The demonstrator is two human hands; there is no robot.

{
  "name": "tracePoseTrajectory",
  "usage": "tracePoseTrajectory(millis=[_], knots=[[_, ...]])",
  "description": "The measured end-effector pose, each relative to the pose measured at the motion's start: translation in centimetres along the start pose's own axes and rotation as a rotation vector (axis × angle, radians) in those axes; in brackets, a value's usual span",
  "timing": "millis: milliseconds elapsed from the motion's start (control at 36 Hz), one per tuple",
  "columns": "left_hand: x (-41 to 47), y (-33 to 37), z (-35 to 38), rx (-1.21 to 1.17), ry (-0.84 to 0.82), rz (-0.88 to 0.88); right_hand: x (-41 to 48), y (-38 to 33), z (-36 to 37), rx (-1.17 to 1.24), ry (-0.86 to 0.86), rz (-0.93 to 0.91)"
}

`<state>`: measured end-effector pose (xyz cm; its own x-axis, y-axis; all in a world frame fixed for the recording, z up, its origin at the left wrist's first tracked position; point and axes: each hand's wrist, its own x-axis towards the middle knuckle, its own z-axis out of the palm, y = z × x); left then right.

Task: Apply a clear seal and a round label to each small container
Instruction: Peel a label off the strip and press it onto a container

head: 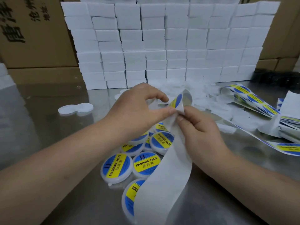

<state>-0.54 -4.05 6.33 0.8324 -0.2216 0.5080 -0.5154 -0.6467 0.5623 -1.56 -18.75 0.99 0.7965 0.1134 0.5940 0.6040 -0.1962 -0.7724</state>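
Peeling a round label (176, 99) off the backing strip (170, 168) with left hand (139, 109) pinching its edge and right hand (199, 130) clamping the strip just below, next probably centring it on a bare container (224, 99).

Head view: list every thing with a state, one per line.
Left hand, pinches the label.
Right hand, pinches the strip.
Label, partly peeled off the strip.
Strip, bare below the hands, draped over labelled tubs.
Labelled tubs, closed, lying flat.
Plain tubs, unlabelled, heaped.
Boxes, closed, stacked.
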Motion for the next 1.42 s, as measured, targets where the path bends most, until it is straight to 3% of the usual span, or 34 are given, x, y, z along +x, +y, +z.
tracePoseTrajectory(millis=[167,306,583,833,944,1111,1417], knots=[[0.1,-0.8,-0.3,-0.199,0.087,-0.108,-0.1,0.1,0.1,0.036,-0.011,0.029],[-0.5,-0.3,0.9,-0.115,-0.057,-0.033,0.0,0.0,0.0,0.01,-0.001,-0.01],[0.0,-1.1,0.5,-0.069,-0.019,-0.031,0.1,0.1,0.0,0.063,-0.012,0.022],[1.2,-3.3,-0.2,-0.17,0.284,-0.265,0.0,0.2,0.0,0.017,0.069,0.099],[1.4,-3.5,-0.2,-0.25,0.341,-0.311,0.0,0.4,-0.2,-0.008,0.127,0.1],[0.9,-3.1,0.2,-0.191,0.284,-0.219,-0.1,0.0,-0.4,-0.123,0.202,-0.035],[0.4,-2.3,0.4,-0.181,0.288,-0.118,0.2,-1.4,-0.7,-0.468,0.157,-0.332]])
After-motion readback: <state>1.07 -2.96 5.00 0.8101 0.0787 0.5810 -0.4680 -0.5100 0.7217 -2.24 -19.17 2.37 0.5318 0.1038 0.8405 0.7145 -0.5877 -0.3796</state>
